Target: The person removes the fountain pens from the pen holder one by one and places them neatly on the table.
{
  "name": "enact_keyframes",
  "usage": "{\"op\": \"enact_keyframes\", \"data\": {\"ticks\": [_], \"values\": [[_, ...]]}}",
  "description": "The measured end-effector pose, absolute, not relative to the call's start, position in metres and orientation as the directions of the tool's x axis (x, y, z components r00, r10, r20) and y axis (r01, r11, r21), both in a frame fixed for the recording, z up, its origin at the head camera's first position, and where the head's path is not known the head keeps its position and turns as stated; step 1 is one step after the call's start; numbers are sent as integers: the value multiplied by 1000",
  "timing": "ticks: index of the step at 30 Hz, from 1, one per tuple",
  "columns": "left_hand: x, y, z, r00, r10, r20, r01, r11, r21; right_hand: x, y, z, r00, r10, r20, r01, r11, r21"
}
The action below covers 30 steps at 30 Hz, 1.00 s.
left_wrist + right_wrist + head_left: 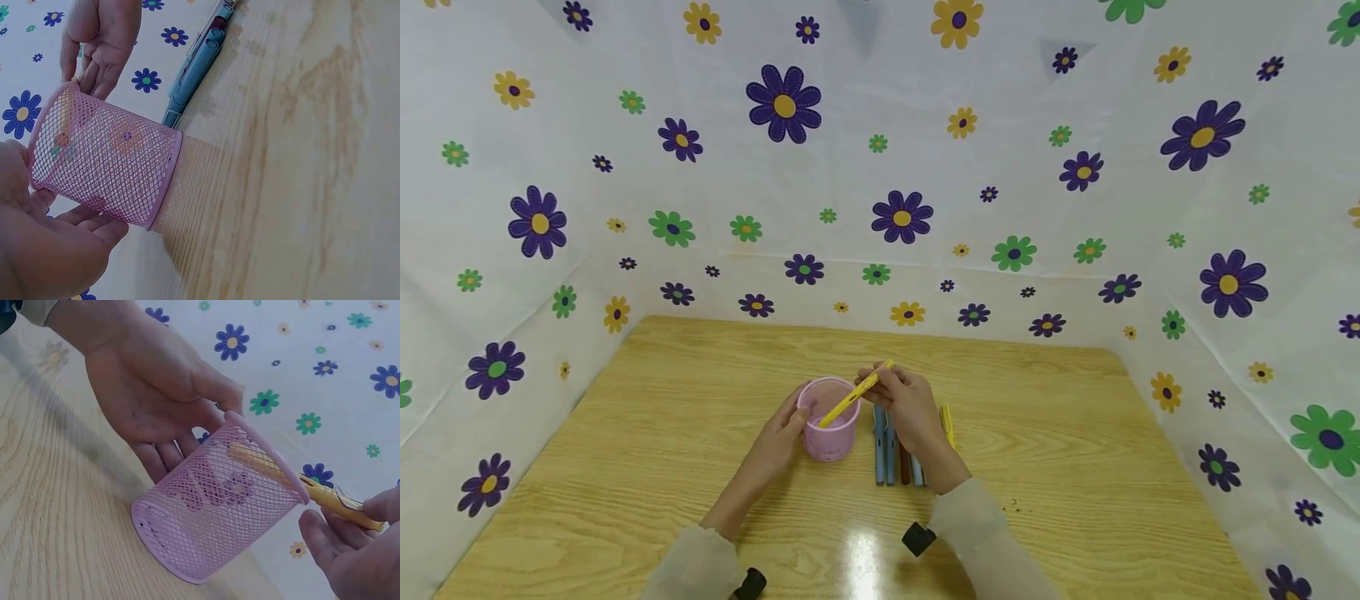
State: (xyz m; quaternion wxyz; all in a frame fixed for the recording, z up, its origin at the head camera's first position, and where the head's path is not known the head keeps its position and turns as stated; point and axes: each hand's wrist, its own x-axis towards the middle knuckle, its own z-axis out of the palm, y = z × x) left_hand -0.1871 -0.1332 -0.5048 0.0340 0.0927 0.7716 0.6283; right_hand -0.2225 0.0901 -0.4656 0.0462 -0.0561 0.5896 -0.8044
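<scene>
A pink mesh pen holder (830,443) stands upright on the table. My left hand (781,433) grips its left side, thumb at the rim and fingers round the outer wall. Between the thumb and fingers of my right hand (913,410) is a yellow pen (850,402), slanting down with its lower end inside the holder. The right wrist view shows the clip of the pen (331,501) outside the rim and the rest behind the mesh (206,519). Beneath and beside the right hand lie blue pens (884,454) and a brown pen (905,467), partly hidden by that hand.
Another yellow pen (947,423) lies to the right of the right wrist. Small dark specks (1015,504) dot the wooden table (1060,417) at the right. A white flower-print cloth (850,183) surrounds the table's back and sides.
</scene>
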Motion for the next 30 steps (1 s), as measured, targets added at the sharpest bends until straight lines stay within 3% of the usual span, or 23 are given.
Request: {"op": "enact_keyframes", "data": {"ticks": [7, 30], "values": [[-188, -133, -505, -980, 188, 70, 108, 199, 974, -224, 103, -460, -998, -68, 17, 10, -389, -921], [-188, -134, -506, -980, 195, 48, 87, 195, 977, -220, 177, -453, -999, 44, -12, -7, -405, -914]]}}
